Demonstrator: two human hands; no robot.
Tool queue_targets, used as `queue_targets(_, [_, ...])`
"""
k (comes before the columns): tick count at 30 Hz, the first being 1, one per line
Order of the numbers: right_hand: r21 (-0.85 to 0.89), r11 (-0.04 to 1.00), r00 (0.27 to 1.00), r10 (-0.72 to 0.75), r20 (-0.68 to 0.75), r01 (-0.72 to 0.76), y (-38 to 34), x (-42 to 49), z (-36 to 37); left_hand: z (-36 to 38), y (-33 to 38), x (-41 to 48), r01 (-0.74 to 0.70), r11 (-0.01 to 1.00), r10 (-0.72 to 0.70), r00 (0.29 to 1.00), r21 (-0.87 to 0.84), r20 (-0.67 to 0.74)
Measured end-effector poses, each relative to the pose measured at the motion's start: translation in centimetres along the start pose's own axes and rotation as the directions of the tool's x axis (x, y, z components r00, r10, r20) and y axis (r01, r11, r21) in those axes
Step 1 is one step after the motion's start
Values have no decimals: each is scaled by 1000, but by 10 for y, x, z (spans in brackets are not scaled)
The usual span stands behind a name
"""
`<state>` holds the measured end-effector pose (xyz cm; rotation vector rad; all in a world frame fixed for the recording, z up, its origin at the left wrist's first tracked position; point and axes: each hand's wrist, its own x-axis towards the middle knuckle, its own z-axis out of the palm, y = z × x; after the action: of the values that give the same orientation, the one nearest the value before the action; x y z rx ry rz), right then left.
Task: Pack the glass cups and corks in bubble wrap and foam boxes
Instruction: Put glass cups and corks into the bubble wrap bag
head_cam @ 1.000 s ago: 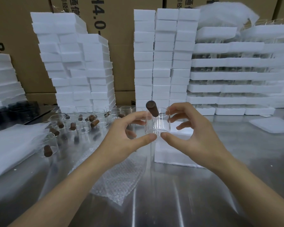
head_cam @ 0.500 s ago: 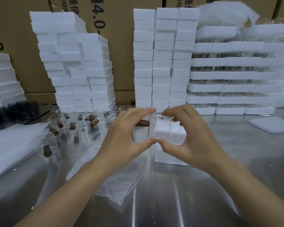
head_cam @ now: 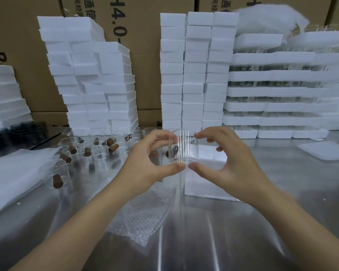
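Single head-worn wide-angle view. Looks forward and down from near edge of metal table (head_cam: pixel 213 241). Left hand (head_cam: pixel 143 169), right hand (head_cam: pixel 233 167) close, mid-frame, both holding glass cup (head_cam: pixel 184 147). Foam box stacks (head_cam: pixel 196 75), cardboard cartons (head_cam: pixel 145 75) along far side.

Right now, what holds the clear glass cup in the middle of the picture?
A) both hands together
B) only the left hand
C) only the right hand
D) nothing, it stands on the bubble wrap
A: the left hand and the right hand each pinch the glass cup between thumb and fingers.
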<state>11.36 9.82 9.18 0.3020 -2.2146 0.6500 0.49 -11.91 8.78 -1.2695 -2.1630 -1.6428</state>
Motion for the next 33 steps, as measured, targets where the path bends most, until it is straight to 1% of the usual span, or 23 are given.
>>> queue_targets(2, [-4,1000,1000,-9,-16,9,-2,0,0,1,0,-1,2,1000,-3,1000,14,6])
queue_targets(6, [-18,999,999,-30,-30,29,-6,-1,1,4,2,-4,-78,988,85,995,130,-48])
queue_targets(9, [-51,997,997,-61,-41,59,-7,-1,1,6,4,-5,-112,983,120,992,145,-48])
queue_targets(13, [-53,996,996,-78,-38,76,-8,-1,1,4,6,-2,-102,989,106,994,106,-36])
queue_targets(17, [-57,998,1000,-3,12,3,-5,-2,-2,0,2,0,-39,998,41,998,45,-47])
queue_targets(20, [-89,995,998,49,46,-45,-1,-2,-5,-3,-1,0,6,999,-8,999,-46,-46])
queue_targets(24, [-66,995,997,74,39,-71,4,-3,-6,-7,-5,3,45,991,-46,999,-124,-10])
queue_targets(27, [-52,996,996,75,44,-72,7,-1,-6,-8,-6,2,48,992,-47,999,-114,13])
queue_targets(30, [-60,994,989,96,108,-90,10,2,-7,-7,-5,1,29,998,-27,999,-64,25])
queue_targets(33, [-82,991,978,116,173,-103,12,1,-6,-7,-2,0,-26,999,26,999,-21,36])
